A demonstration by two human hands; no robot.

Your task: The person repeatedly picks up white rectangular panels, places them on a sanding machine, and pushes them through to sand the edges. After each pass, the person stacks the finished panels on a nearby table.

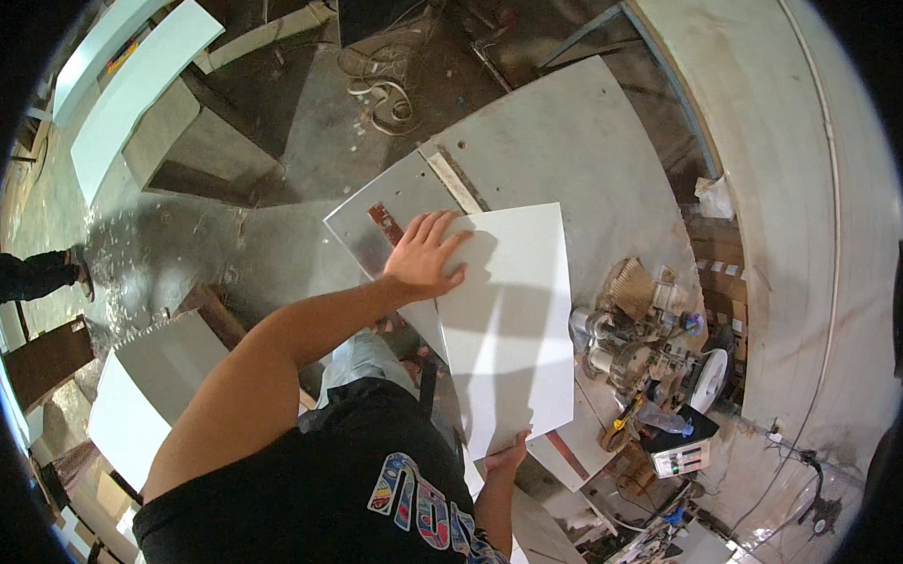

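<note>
A flat white rectangular panel (515,314) lies over the grey worktable (576,127), close to the centre of the view. Its long axis runs nearly from 12 to 6 o'clock, the far end leaning slightly toward 11; the near end points toward the person's right side. Whether its underside sits flat against the tabletop cannot be told.

The left hand (428,256) is spread, palm down, across the panel's upper-left corner area, fingers toward 1 o'clock, pressing or resting rather than clenched. The right hand (507,453) grasps the near edge at about 5 o'clock, with part of its fingers hidden beneath.

The table's pale top is scuffed, with small holes and a narrow slot (455,181) at 12 o'clock. A rust-red strip (385,223) is set into it at 10 o'clock, and another red strip (569,453) shows at 5. Toward 3 to 4 o'clock stands a dusty cluster of motors and metal fittings (634,333), with a white disc (709,379) beyond it and a clear plastic bottle (666,419) nearby.

On the stained concrete floor (313,118), a coiled pale strip (388,106) lies near 11 o'clock. Long white boards (145,97) stand at 10, another person's leg (34,275) shows at 9, and a fan (820,509) is at 4.
</note>
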